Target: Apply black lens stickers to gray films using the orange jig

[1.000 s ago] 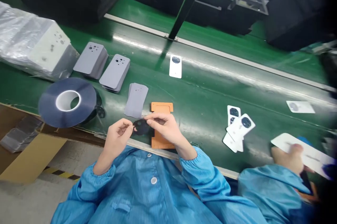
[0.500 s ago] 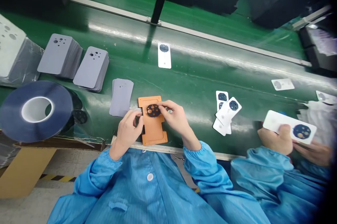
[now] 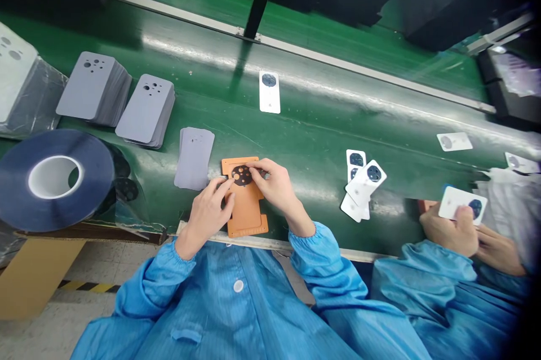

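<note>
An orange fixture plate (image 3: 246, 210) with a shallow phone-shaped recess lies near the table's front edge. Over its upper end is a thin black round piece with several holes (image 3: 241, 176). My right hand (image 3: 273, 182) pinches that piece at its right edge between thumb and index finger. From the left, my left hand (image 3: 209, 210) reaches over the fixture's edge, thumb and index finger apart, the fingertip at the piece's left rim. Whether the piece lies flat on the fixture or is slightly raised, I cannot tell.
Left of the fixture lie fanned grey phone-shaped sheets (image 3: 194, 158), grey stacks (image 3: 146, 109) and a large roll of blue film (image 3: 95, 174). White cards (image 3: 367, 181) overlap to the right; a single white card (image 3: 269, 92) lies farther back. A co-worker's hands (image 3: 454, 230) hold another card.
My left hand has moved right, its index finger now at the black piece's rim. The black piece and my right hand have shifted slightly left. The co-worker's card has moved and tilted.
</note>
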Demonstrator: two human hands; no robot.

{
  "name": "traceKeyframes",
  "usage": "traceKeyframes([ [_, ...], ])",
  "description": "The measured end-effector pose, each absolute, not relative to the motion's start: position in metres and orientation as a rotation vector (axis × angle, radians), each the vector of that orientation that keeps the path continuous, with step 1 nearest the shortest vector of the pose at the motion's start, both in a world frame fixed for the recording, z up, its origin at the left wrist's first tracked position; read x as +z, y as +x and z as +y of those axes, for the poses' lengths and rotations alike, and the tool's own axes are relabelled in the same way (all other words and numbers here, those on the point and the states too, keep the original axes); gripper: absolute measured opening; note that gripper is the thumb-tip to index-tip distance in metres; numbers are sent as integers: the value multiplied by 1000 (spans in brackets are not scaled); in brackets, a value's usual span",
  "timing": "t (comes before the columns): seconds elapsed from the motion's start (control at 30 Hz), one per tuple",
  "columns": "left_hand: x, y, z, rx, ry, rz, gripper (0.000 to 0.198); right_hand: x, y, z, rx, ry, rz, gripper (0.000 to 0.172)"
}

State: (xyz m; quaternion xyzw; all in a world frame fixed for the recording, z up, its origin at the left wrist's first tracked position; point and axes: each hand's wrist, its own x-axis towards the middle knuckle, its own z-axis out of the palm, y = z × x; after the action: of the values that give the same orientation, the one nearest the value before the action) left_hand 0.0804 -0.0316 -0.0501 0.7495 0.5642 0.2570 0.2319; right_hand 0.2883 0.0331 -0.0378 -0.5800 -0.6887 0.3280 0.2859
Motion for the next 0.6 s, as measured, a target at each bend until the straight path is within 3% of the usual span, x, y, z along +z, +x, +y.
traceKeyframes([
  [0.6, -41, 83, -27, 452, 2280, 1631, 29, -41, 290, 28, 538, -1591, -2188, 32],
])
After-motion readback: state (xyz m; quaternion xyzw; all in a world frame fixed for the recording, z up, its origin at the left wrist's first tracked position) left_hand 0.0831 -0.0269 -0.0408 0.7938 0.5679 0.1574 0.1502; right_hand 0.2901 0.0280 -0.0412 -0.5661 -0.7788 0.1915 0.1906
